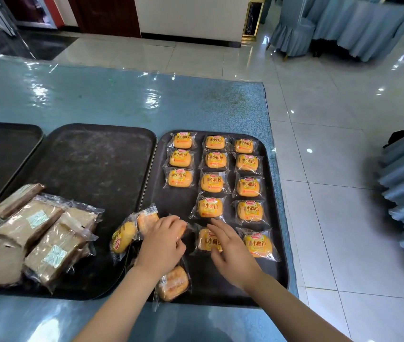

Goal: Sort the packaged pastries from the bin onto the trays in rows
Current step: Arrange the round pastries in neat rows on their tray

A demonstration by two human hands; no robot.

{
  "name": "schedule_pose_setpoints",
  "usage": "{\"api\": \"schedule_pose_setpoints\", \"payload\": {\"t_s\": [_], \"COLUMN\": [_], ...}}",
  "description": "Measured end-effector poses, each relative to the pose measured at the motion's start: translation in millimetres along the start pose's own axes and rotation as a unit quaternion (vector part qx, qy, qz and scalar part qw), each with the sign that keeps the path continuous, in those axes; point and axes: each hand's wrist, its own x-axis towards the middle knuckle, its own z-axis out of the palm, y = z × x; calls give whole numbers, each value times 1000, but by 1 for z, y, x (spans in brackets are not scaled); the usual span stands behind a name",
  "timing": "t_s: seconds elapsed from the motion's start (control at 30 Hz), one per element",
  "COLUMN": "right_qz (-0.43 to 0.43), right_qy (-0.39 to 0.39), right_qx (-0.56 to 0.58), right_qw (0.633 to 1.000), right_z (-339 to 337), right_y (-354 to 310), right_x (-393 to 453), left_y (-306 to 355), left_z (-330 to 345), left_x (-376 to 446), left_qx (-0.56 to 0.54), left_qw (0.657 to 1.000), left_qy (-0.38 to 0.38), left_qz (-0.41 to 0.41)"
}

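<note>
L hand curls on a clear-wrapped yellow bun; R hand, fingers straight, touches another bun pkt at 6 o'clock of the black plastic tray on the blue desk.

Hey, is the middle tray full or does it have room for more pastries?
Room left. The middle tray holds only a heap of brown packaged slices at its near left; its far and right parts show bare dark surface.

setting: banquet hall or restaurant dining room. evidence: pleated blue table skirts, glossy white tile floor, long table under plastic-covered blue cloth, black serving trays.
</note>
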Motion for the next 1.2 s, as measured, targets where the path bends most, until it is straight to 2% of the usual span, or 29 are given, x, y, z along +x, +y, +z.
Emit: {"api": "schedule_pose_setpoints", "payload": {"t_s": [0.1,0.17,0.27,0.4,0.47,0.5,0.53,0.63,0.67,0.73,0.83,0.97,1.0,1.07,1.13,1.2], "right_qz": [36,49,68,82,92,99,104,126,134,139,145,183,200,225,231,235], "right_qy": [-9,-17,-24,-18,-17,-19,-19,-14,-15,-17,-9,53,51,-1,-38,-5], "right_qx": [93,158,238,289,304,309,316,319,315,304,315,335,348,410,470,509], "right_qw": [995,986,969,954,948,946,943,939,939,942,938,923,914,884,851,828], "right_z": [-3,-5,-8,-8,-7,-7,-7,-7,-6,-6,-4,0,2,8,17,23], "right_y": [-12,-21,-31,-36,-36,-36,-36,-38,-37,-39,-42,-44,-44,-48,-51,-54], "right_x": [15,26,44,63,68,70,71,76,79,83,88,90,88,83,80,82], "left_y": [8,12,12,4,-2,-6,-9,-11,-12,-17,-26,-33,-33,-28,-20,-14], "left_z": [-16,-29,-46,-59,-62,-63,-64,-65,-65,-65,-66,-64,-62,-60,-57,-55], "left_x": [5,10,17,22,23,23,24,25,27,32,38,43,44,44,43,41], "left_qx": [-176,-304,-452,-546,-577,-573,-550,-422,-388,-362,-359,-371,-392,-442,-470,-485], "left_qw": [981,942,865,784,755,760,779,874,896,911,912,904,892,861,840,829], "left_qy": [10,4,-31,-71,-97,-115,-127,-99,-80,-60,-50,2,20,45,47,33], "left_qz": [-85,-140,-217,-289,-295,-285,-272,-219,-202,-187,-193,-211,-224,-249,-267,-277]}}
